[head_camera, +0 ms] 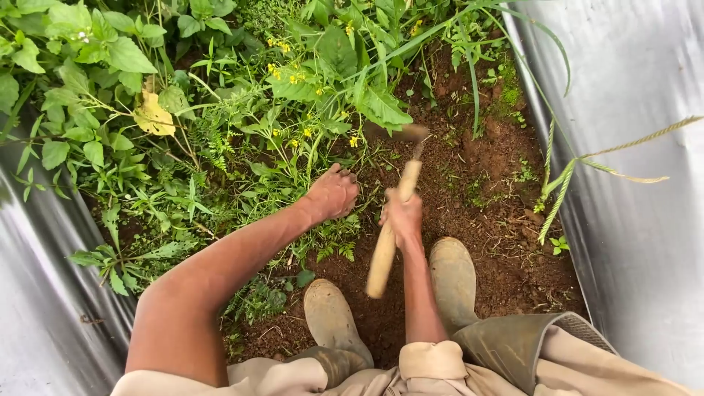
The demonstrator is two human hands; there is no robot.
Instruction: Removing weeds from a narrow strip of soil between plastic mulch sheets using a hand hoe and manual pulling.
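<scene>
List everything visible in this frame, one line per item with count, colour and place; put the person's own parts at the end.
hand hoe: one, pale wooden handle with dark metal blade, centre, blade at the edge of the weeds
weeds: many, green, some with small yellow flowers, upper left and centre
yellowed leaf: one, yellow, upper left among the weeds
soil: one bare patch, reddish brown, centre right
plastic sheeting: two strips, silver-grey, left and right edges
rubber boots: two, muddy olive-grey, lower centre on the soil
trousers: beige, bottom edge
left hand: down in the weeds
right hand: gripping the hoe handle
</scene>
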